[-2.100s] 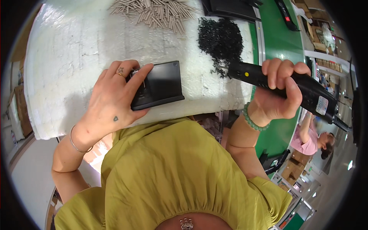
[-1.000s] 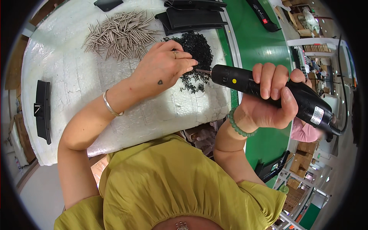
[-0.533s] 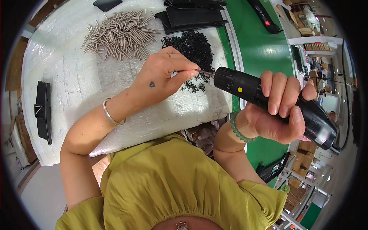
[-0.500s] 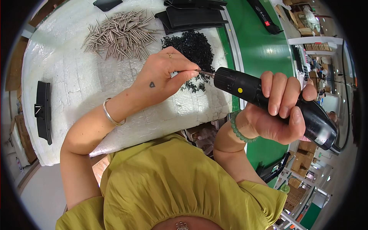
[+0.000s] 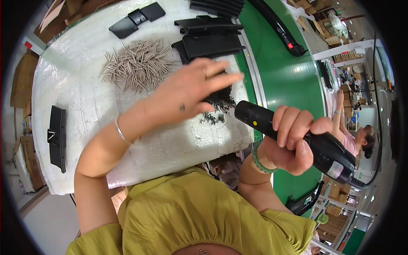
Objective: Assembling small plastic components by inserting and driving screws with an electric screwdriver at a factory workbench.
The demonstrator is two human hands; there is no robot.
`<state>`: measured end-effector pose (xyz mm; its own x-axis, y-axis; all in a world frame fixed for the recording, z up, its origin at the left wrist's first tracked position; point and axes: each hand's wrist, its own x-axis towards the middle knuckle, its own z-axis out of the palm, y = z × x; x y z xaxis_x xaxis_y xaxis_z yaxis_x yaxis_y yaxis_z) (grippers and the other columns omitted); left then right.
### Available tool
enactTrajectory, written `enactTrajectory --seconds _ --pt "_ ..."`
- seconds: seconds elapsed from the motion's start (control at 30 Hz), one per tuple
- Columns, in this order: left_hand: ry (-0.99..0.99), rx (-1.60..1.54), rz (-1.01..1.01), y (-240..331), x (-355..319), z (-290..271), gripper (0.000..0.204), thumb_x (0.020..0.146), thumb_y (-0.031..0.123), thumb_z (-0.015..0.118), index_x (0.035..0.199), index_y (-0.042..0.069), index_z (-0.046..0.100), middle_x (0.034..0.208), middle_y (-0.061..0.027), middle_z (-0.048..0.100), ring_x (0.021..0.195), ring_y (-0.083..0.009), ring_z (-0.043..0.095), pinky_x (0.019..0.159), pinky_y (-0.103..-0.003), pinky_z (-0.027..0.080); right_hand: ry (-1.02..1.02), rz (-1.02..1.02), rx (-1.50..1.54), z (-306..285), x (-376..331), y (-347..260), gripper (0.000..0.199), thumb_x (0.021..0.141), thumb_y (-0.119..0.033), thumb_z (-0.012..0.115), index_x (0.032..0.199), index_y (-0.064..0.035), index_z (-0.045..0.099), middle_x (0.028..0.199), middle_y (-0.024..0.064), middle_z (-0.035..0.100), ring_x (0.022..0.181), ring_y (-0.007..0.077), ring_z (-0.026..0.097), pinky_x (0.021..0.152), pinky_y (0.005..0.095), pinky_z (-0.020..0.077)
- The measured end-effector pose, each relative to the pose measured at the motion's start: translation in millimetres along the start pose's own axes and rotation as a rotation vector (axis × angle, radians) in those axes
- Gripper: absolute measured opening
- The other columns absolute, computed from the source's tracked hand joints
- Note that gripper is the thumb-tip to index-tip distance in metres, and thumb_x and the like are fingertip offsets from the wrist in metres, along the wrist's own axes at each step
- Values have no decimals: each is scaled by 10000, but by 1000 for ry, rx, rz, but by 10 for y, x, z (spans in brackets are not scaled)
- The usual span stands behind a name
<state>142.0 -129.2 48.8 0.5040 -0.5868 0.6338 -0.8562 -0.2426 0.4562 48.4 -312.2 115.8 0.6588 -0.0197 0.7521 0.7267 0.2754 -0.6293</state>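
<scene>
A black electric screwdriver (image 5: 329, 155) is wrapped in the fingers of my right hand (image 5: 293, 142), its tip pointing left toward the small black screws (image 5: 216, 115). Above that screw pile, and covering much of it, hovers my left hand (image 5: 191, 91) with fingers stretched apart; it is a little blurred and I see nothing held in it. The bit's end lies near the screws, close to my left thumb. To the left of my left hand is a heap of slim silver metal pins (image 5: 136, 66).
Black plastic panels (image 5: 212, 46) are stacked at the back; single ones lie at the far middle (image 5: 138, 19) and left edge (image 5: 57, 138). White wrap covers the table (image 5: 161, 148). A green surface (image 5: 280, 72) on the right bears a long black part (image 5: 276, 27). Another person (image 5: 355, 138) is beyond.
My left hand has left the screwdriver's tip, its pinch opened into spread fingers. The screwdriver and my right hand have moved lower and slightly left. The view now shows more of the table's far side.
</scene>
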Motion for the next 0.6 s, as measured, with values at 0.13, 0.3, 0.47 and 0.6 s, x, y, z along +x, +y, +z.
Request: enactTrajectory --seconds 0.13,0.3,0.47,0.6 --pt "-148 -198 -424 -807 680 -201 590 754 344 734 1255 94 548 1184 -141 591 1015 -251 586 879 -323 460 166 -27 39 -81 -22 -49 312 756 -89 546 1038 -70 415 581 10 426 453 129 408 534 304 372" --pt "-407 14 -619 -1582 1069 -53 1011 595 625 724 1371 58 410 1304 -245 489 1213 -333 484 1014 -361 374 210 19 5 26 -53 -119 261 760 -99 527 1009 -89 446 587 -28 390 493 87 383 565 275 350" --pt "-527 -8 -642 -1700 1202 148 993 587 505 746 1393 56 378 1364 -224 444 1277 -337 412 1049 -358 336 258 14 -10 -57 -103 -150 269 760 -86 521 1017 -72 442 584 -14 393 479 93 377 546 274 349" --pt "-377 -89 -663 -1626 1215 125 866 571 432 762 1318 95 484 1219 -197 558 1152 -312 518 989 -354 390 286 12 25 -11 -101 -125 268 761 -85 521 1015 -63 440 580 -11 393 475 93 373 537 265 340"
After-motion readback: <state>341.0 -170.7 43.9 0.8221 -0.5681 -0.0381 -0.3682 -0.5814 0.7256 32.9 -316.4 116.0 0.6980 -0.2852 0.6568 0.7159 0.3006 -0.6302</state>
